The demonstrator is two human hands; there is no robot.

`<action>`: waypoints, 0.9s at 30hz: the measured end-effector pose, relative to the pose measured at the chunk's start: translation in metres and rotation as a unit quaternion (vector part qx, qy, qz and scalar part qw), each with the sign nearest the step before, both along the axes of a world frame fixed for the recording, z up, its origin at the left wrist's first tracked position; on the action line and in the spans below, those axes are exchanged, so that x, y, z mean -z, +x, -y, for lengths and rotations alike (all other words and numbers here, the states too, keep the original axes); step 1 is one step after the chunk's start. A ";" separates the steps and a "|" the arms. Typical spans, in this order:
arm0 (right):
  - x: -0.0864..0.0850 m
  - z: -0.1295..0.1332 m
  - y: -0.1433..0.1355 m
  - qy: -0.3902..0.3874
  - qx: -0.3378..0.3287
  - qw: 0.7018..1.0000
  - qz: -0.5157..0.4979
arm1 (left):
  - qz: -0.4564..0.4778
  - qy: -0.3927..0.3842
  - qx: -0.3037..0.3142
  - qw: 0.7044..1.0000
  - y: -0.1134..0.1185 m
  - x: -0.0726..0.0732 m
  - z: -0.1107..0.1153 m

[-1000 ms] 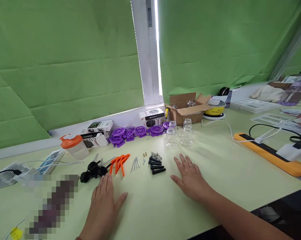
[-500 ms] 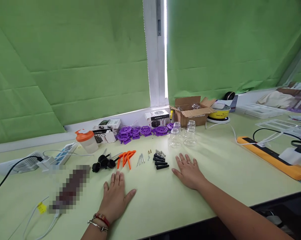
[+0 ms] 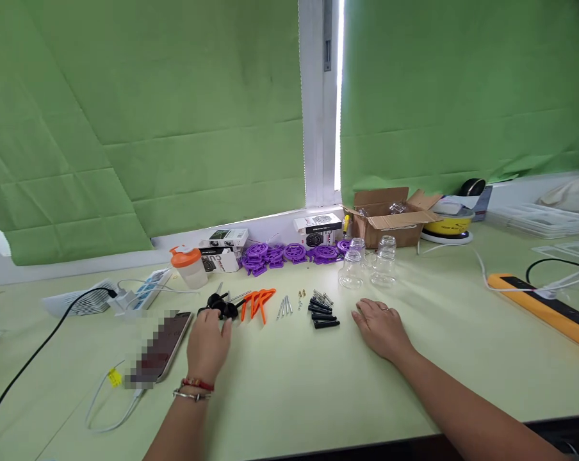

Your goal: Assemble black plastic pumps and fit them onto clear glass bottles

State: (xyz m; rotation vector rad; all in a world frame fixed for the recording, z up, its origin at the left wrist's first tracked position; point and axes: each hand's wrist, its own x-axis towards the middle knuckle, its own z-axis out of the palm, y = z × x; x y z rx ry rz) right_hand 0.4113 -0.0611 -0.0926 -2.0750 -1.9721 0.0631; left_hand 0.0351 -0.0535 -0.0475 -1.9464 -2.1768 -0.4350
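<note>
My left hand (image 3: 207,342), wearing a red and a silver bracelet, reaches over a cluster of black cup-shaped parts (image 3: 230,310) with thin metal rods. Its fingertips are at the nearest part, partly hiding it; the thumb stands apart. To the right lie orange angled handles (image 3: 258,302), metal pins (image 3: 285,307), tiny brass pieces (image 3: 301,293), springs (image 3: 323,298) and black tapered handles (image 3: 324,317). Beside those, my right hand (image 3: 378,326) rests empty on the table, fingers loosely bent. Clear glass-like jars (image 3: 351,270) stand upside down behind it.
Purple wheel-like parts (image 3: 295,253) line the back, with small printed boxes (image 3: 221,259) and an open cardboard box (image 3: 395,230). An orange-lidded cup (image 3: 188,266), a phone (image 3: 174,342) with a cable, and an orange power strip (image 3: 549,307) are on the table (image 3: 289,397).
My left hand has moved forward from lying flat on the table to the black cup-shaped parts. My right hand's fingers have drawn in slightly. The view has turned left.
</note>
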 end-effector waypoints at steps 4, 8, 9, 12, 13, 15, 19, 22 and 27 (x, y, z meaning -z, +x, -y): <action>0.001 -0.001 0.002 -0.005 0.000 1.000 -0.010 | -0.025 -0.036 -0.057 0.997 -0.016 -0.014 -0.023; 0.003 -0.001 0.003 0.003 0.002 1.000 -0.016 | -0.018 -0.063 -0.106 0.992 -0.025 -0.005 -0.034; 0.003 -0.002 0.003 0.006 0.000 1.000 -0.018 | -0.014 -0.070 -0.110 0.991 -0.027 -0.002 -0.036; 0.002 -0.002 0.003 0.008 -0.006 1.000 -0.022 | 0.001 -0.086 -0.110 0.990 -0.034 0.004 -0.041; 0.002 -0.002 0.003 0.009 -0.007 1.000 -0.023 | 0.007 -0.090 -0.110 0.990 -0.037 0.005 -0.042; 0.002 -0.003 0.003 0.011 -0.007 1.000 -0.027 | 0.018 -0.093 -0.110 0.989 -0.040 0.006 -0.044; 0.002 -0.001 0.002 0.016 0.014 0.998 -0.052 | 0.032 -0.079 -0.107 0.991 -0.042 0.005 -0.043; -0.006 -0.002 -0.005 0.055 0.014 0.995 -0.082 | 0.035 -0.063 -0.101 0.992 -0.040 0.001 -0.038; -0.030 -0.041 -0.032 0.092 -0.163 0.979 -0.076 | 0.034 -0.063 -0.095 0.993 -0.041 -0.008 -0.027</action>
